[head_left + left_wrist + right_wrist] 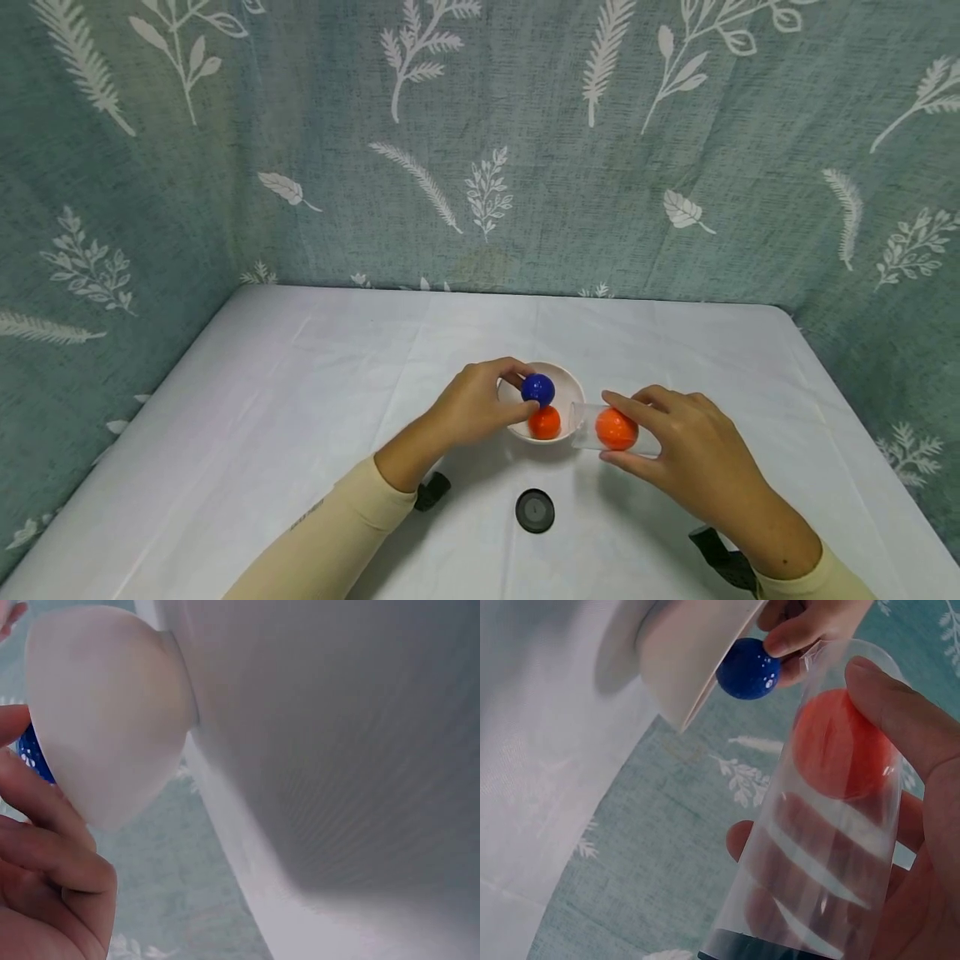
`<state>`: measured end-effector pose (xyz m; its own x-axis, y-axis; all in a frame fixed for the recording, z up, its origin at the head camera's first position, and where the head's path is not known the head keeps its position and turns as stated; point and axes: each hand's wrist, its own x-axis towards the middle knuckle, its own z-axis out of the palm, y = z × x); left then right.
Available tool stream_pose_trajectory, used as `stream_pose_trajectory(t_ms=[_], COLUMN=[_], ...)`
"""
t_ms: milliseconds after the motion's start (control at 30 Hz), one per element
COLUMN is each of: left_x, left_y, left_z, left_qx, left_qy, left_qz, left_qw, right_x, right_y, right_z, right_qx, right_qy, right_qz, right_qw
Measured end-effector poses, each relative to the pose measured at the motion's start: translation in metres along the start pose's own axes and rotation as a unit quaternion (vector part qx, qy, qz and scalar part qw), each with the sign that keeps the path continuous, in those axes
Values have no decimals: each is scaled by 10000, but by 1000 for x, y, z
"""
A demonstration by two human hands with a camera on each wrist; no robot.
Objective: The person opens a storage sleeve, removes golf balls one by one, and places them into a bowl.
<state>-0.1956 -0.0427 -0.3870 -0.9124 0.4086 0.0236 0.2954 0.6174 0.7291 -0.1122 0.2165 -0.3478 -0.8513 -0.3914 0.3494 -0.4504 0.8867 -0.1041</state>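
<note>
The left hand (pixel 471 406) pinches a blue ball (pixel 537 389) over the white bowl (pixel 567 384), where an orange ball (pixel 544 422) lies. The right hand (pixel 690 450) grips a clear tube (pixel 585 427), tipped sideways just beside the bowl, near the table's (pixel 300 400) middle, with a second orange ball (pixel 617 428) inside. A black cap (pixel 535 510) lies nearer the front edge.

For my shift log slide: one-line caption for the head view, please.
Left hand pinches a blue ball over a white bowl holding an orange ball; right hand grips a clear plastic tube.

The person wears a long-sleeved top in pale cream colour. On the left sleeve (pixel 330 533) there is small dark lettering, too small to read. Each wrist has a black strap (pixel 432 490) with a camera mount.
</note>
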Motion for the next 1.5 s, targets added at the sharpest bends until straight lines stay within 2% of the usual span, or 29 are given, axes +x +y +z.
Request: stream_pose_trajectory(t_ms=[200, 433, 567, 800, 1200, 1500], left_x=[11, 22, 27, 36, 44, 50], left_y=[1, 0, 0, 1, 11, 14], left_z=[-3, -7, -8, -8, -8, -5], left_qx=[295, 290, 413, 901, 1472, 1698], left_qy=[-129, -541, -693, -820, -1060, -1228], left_qz=[-12, 258, 279, 293, 64, -49], left_qw=[9995, 9978, 9963, 9921, 9834, 9778], right_x=[0, 0, 0, -1, -1, 0], right_y=[0, -1, -1, 1, 4, 6], right_z=[-2, -4, -4, -3, -2, 0], right_qx=[-12, -36, -22, -13, 16, 7], right_qy=[9, -69, -85, -73, 253, 70], right_qz=[-35, 40, 76, 94, -207, -33], right_qw=[10000, 10000, 9999, 9999, 9995, 10000])
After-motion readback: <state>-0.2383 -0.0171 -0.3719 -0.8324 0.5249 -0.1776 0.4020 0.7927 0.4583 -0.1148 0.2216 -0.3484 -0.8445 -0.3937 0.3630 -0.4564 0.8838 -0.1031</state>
